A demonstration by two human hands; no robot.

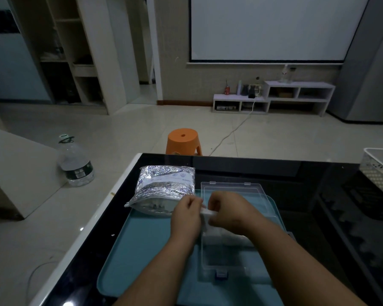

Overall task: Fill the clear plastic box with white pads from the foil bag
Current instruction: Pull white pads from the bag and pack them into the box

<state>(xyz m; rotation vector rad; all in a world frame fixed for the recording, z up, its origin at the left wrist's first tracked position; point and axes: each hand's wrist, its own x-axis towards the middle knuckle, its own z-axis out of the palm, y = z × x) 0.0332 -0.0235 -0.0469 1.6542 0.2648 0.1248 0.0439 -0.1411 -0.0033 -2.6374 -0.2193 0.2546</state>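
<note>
A clear plastic box lies open on a teal tray, its lid folded back flat behind it. White pads lie in the box's far half. The silver foil bag rests at the tray's far left corner, its mouth toward me. Above the box's far edge, my left hand and my right hand both pinch a white pad held between them.
The tray sits on a black glass table with a white edge on the left. A white perforated basket stands at the table's right side. An orange stool and a large water bottle stand on the floor.
</note>
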